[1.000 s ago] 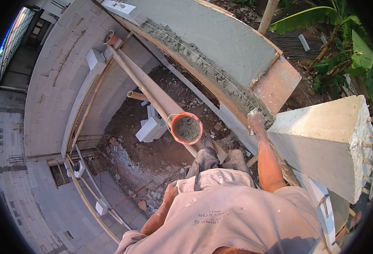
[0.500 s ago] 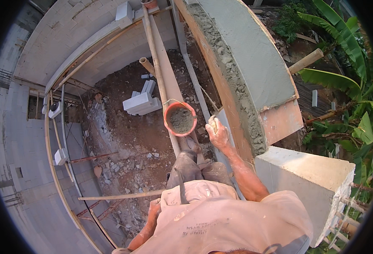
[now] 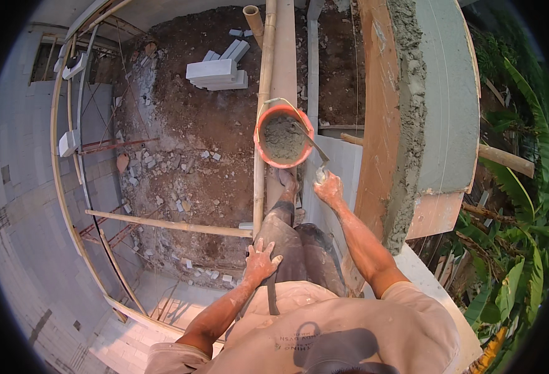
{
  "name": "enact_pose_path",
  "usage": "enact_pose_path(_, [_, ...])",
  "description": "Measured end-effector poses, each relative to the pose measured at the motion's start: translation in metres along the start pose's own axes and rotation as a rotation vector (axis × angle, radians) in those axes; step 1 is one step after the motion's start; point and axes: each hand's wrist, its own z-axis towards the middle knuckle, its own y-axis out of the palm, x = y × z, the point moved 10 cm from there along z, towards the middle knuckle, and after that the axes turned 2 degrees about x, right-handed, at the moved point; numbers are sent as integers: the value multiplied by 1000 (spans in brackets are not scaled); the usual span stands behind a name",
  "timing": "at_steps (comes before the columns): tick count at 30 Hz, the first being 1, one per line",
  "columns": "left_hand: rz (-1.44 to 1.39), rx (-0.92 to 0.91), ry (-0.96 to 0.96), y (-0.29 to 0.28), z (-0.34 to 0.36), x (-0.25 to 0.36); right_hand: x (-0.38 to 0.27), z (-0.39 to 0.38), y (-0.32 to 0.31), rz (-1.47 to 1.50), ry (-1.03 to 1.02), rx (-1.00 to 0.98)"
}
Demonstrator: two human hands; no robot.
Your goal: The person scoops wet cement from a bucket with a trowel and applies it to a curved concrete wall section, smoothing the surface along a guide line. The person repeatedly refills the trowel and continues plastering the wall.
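Note:
My right hand is closed around the handle of a trowel. The trowel's metal reaches over the rim of an orange bucket, and its tip touches the grey wet mortar inside. The bucket stands on a narrow plank beside a bamboo pole, with its wire handle leaning to the far side. Fingers spread, my left hand rests on my left thigh and holds nothing. To the right, a wall top carries rough fresh mortar along a wooden form board, next to a smooth grey mortar surface.
Bamboo poles and the plank run away from me above rubble-strewn ground. White blocks lie stacked below. Bamboo scaffolding lines the left block wall. A pole stub juts out at right near banana leaves.
The view has shifted, with the bucket now higher in the picture. My right hand has brought the trowel into the bucket. My left hand has moved from my side onto my thigh.

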Motion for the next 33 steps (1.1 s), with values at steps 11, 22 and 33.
enact_pose_path(11, [187, 58, -263, 10, 58, -33, -70, 318, 167, -257, -344, -72])
enact_pose_path(22, [-21, -135, -264, -101, 44, 16, -42, 226, 153, -163, -415, -553])
enact_pose_path(33, [155, -80, -197, -86, 39, 28, -95, 123, 153, -271, -389, -810])
